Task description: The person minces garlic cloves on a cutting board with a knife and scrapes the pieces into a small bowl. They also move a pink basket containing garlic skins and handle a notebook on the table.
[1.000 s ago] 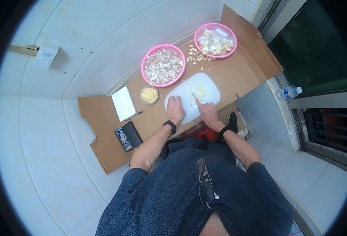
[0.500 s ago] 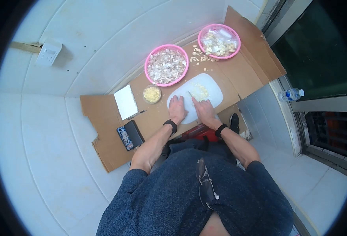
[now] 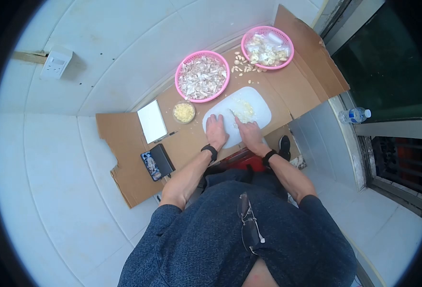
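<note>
A white cutting board lies on cardboard in front of me. My left hand rests flat on the board's left side, fingers stretched out, holding nothing. My right hand is closed on a small knife; only a bit of its blade shows past the fingers. Finely chopped pale bits, which look like garlic, are spread on the board just beyond the knife. To the left of the board stands a clear tub of chopped garlic.
A pink basket holds papery peelings. Another pink basket holds cloves and plastic bags, with loose cloves beside it. On the left lie a notepad, a pen and a phone. A water bottle is at right.
The view has shifted very slightly. Both hands stay at nearly the same spots on the board, the right one still with the knife.
</note>
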Available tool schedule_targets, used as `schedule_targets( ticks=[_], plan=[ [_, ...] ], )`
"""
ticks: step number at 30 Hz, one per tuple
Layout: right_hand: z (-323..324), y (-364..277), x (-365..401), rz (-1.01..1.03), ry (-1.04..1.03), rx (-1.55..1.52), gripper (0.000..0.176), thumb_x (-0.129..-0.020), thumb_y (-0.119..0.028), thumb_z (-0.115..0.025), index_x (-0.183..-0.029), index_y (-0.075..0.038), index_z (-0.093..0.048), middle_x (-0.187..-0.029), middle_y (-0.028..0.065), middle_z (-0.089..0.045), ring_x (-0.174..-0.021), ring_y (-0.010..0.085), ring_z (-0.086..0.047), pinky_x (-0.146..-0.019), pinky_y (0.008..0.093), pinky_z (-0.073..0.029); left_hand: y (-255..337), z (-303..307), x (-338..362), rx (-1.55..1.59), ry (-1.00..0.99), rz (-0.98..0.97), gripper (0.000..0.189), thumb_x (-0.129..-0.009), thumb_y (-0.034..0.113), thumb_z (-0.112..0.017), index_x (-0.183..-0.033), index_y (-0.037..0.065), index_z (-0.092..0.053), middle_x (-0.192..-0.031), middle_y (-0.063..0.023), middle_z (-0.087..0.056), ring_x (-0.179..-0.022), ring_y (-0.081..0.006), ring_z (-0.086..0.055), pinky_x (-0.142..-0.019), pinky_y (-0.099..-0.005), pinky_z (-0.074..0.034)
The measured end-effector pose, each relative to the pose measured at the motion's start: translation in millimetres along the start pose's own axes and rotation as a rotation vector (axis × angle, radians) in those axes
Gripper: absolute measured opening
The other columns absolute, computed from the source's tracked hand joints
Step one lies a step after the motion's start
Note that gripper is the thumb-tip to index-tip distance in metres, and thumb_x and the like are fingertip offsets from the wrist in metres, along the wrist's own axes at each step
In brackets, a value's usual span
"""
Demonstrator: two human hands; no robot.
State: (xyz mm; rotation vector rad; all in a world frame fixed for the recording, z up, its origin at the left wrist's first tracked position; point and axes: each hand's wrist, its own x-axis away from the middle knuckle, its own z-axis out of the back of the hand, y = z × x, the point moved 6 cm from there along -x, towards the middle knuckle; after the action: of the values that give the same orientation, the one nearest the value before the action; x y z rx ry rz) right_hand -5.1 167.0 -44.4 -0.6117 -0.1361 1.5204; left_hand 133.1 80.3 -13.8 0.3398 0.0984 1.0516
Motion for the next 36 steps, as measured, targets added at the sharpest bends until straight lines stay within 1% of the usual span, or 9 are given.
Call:
schedule_targets(
  ticks=[6, 8, 18, 20, 24, 27, 29, 33, 36],
  plan=[
    [15, -5, -1, 0.042, 0.071, -0.014, 0.050, -0.098, -0.007, -0.070, -0.148, -0.005, -0.067, -0.078, 0.0095, -0.069, -0.077, 0.0289, -0.066, -0.077, 0.0458, -0.047, -1, 0, -1, 0.032, -0.002, 0.010, 0.075, -0.059, 0.007, -0.094, -0.127, 0.003, -0.063, -0.127, -0.0219, -0.057, -0.123, -0.0416, -0.056, -0.110, -0.0489, -0.049],
    [-3, 9, 6, -0.005, -0.010, -0.001, 0.051, -0.098, -0.007, -0.070, -0.149, -0.005, -0.066, -0.077, 0.0101, -0.068, -0.076, 0.0293, -0.066, -0.077, 0.0460, -0.046, -4, -6, -3, 0.007, -0.005, 0.004, 0.088, -0.059, 0.012, -0.104, -0.134, 0.002, -0.060, -0.134, -0.0235, -0.057, -0.127, -0.0429, -0.056, -0.110, -0.0513, -0.050],
    [3, 7, 6, -0.015, -0.070, 0.033, 0.051, -0.100, -0.008, -0.068, -0.150, -0.002, -0.064, -0.079, 0.0093, -0.071, -0.080, 0.0266, -0.069, -0.080, 0.0453, -0.048, -4, -4, -5, -0.020, -0.018, 0.017, 0.087, -0.059, 0.013, -0.104, -0.133, 0.003, -0.059, -0.134, -0.0232, -0.056, -0.127, -0.0427, -0.056, -0.109, -0.0517, -0.051],
    [12, 2, 6, 0.017, 0.054, -0.037, 0.051, -0.099, -0.009, -0.072, -0.149, -0.005, -0.065, -0.077, 0.0099, -0.068, -0.077, 0.0288, -0.067, -0.077, 0.0465, -0.047, -2, -4, -3, -0.013, -0.036, 0.013, 0.087, -0.059, 0.013, -0.104, -0.133, 0.003, -0.059, -0.135, -0.0232, -0.056, -0.128, -0.0427, -0.056, -0.109, -0.0516, -0.051],
    [10, 5, 10, -0.006, 0.056, 0.005, 0.052, -0.099, -0.009, -0.072, -0.151, -0.005, -0.064, -0.078, 0.0099, -0.069, -0.078, 0.0288, -0.067, -0.078, 0.0462, -0.047, -2, -6, -4, -0.004, -0.052, 0.037, 0.086, -0.059, 0.012, -0.103, -0.133, 0.002, -0.059, -0.135, -0.0230, -0.056, -0.128, -0.0425, -0.056, -0.108, -0.0513, -0.052],
    [7, 6, 7, -0.043, -0.041, 0.020, 0.051, -0.100, -0.009, -0.071, -0.150, -0.005, -0.064, -0.079, 0.0100, -0.069, -0.079, 0.0291, -0.067, -0.079, 0.0461, -0.047, -3, -4, -4, -0.019, -0.029, 0.035, 0.086, -0.059, 0.012, -0.103, -0.133, 0.002, -0.059, -0.135, -0.0228, -0.056, -0.128, -0.0423, -0.056, -0.107, -0.0513, -0.052],
    [18, -4, -1, 0.001, 0.061, -0.011, 0.048, -0.101, -0.010, -0.071, -0.149, -0.005, -0.066, -0.078, 0.0102, -0.069, -0.078, 0.0300, -0.067, -0.079, 0.0460, -0.048, 0, -2, -3, 0.026, 0.018, 0.015, 0.072, -0.060, 0.004, -0.093, -0.126, 0.003, -0.063, -0.127, -0.0221, -0.057, -0.121, -0.0416, -0.057, -0.108, -0.0503, -0.049],
    [18, -12, -12, 0.018, 0.089, -0.051, 0.047, -0.101, -0.010, -0.070, -0.148, -0.005, -0.067, -0.078, 0.0108, -0.069, -0.078, 0.0306, -0.067, -0.079, 0.0464, -0.048, -3, -5, -3, 0.032, 0.009, 0.032, 0.072, -0.060, 0.004, -0.092, -0.126, 0.004, -0.063, -0.127, -0.0220, -0.057, -0.121, -0.0415, -0.057, -0.108, -0.0498, -0.050],
    [-1, -3, -11, -0.021, -0.057, -0.022, 0.053, -0.099, -0.009, -0.068, -0.152, 0.000, -0.062, -0.081, 0.0115, -0.072, -0.083, 0.0298, -0.070, -0.084, 0.0463, -0.049, -4, -7, -3, 0.013, -0.018, 0.035, 0.085, -0.059, 0.011, -0.103, -0.132, 0.003, -0.059, -0.136, -0.0229, -0.055, -0.129, -0.0426, -0.055, -0.107, -0.0510, -0.053]
  ],
)
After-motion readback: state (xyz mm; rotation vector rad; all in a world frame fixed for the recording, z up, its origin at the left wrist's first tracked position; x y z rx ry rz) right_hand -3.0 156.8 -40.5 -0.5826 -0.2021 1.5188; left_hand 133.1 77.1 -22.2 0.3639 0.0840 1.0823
